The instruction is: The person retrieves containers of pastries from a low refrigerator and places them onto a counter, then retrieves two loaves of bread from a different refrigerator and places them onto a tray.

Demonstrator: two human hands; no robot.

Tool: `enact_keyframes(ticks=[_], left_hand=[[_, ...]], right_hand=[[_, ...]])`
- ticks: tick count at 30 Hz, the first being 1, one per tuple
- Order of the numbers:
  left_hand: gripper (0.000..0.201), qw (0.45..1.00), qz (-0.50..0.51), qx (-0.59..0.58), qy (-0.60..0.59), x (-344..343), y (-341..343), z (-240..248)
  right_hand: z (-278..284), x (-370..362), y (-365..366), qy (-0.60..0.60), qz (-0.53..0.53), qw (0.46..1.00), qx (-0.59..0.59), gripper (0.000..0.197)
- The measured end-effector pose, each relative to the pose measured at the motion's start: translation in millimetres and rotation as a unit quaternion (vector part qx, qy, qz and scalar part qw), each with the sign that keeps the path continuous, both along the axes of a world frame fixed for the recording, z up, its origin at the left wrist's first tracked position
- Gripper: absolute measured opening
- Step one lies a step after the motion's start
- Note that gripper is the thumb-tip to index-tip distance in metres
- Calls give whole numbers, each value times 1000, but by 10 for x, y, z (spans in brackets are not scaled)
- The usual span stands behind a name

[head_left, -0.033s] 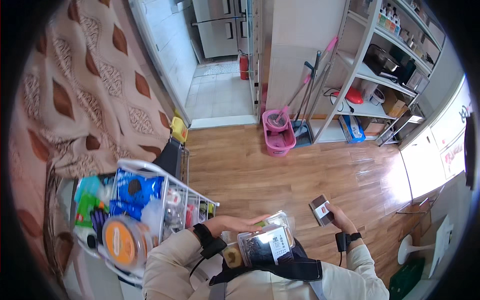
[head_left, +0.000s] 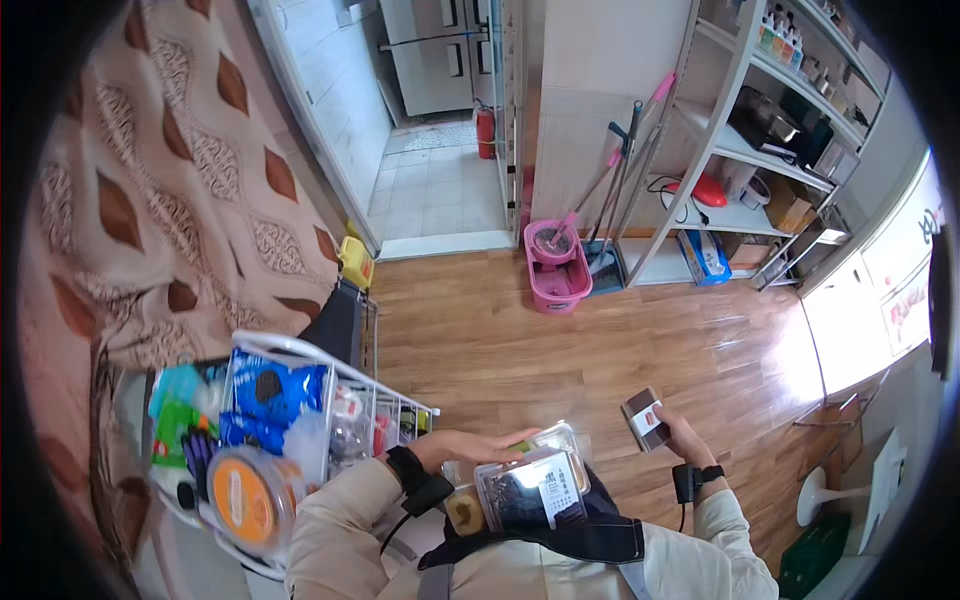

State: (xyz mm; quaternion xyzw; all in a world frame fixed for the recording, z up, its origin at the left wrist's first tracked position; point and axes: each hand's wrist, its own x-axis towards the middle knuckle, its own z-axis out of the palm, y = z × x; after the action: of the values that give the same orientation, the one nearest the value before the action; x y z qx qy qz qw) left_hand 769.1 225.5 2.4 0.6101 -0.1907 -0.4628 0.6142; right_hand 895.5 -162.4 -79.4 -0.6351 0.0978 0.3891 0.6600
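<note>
Against my front is a cluster of clear plastic food boxes. The nearest box (head_left: pixel 530 490) has dark contents and a white label; another box (head_left: pixel 562 441) shows behind it, and a smaller tub (head_left: pixel 465 511) with yellowish contents sits at its left. My left hand (head_left: pixel 488 446) lies along the far side of these boxes, fingers stretched over them, holding them toward my body. Out to the right, my right hand (head_left: pixel 682 432) is closed on the near edge of a flat brown box (head_left: pixel 645 418) with a white label. Its fingers are partly hidden beneath the box.
At my left stands a white wire cart (head_left: pixel 300 345) with blue packets (head_left: pixel 275 385) and a round orange-labelled tub (head_left: pixel 242 497). Ahead are a pink mop bucket (head_left: pixel 558 275), a metal shelf rack (head_left: pixel 735 110) and a doorway with a red extinguisher (head_left: pixel 485 132). Wooden flooring (head_left: pixel 470 340) lies between.
The view has shifted very slightly, and the brown box in my right hand sits a touch further right. Both hands keep their hold.
</note>
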Motion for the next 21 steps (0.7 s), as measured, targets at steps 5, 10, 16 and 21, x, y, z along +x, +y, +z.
enact_keyframes(ticks=[5, 10, 16, 21], left_hand=[[82, 1000, 18, -15, -2, 822, 649, -77], [85, 993, 114, 3, 14, 1599, 1411, -142], [101, 967, 255, -12, -5, 2354, 2180, 148], [105, 948, 315, -34, 40, 2900, 2794, 101]], right_hand=[[-128, 658, 512, 41, -97, 994, 20, 40], [-352, 1931, 1416, 46, -7, 999, 28, 42], [-281, 3658, 3256, 19, 102, 991, 85, 41], [-94, 4596, 4655, -14, 227, 969, 99, 35]])
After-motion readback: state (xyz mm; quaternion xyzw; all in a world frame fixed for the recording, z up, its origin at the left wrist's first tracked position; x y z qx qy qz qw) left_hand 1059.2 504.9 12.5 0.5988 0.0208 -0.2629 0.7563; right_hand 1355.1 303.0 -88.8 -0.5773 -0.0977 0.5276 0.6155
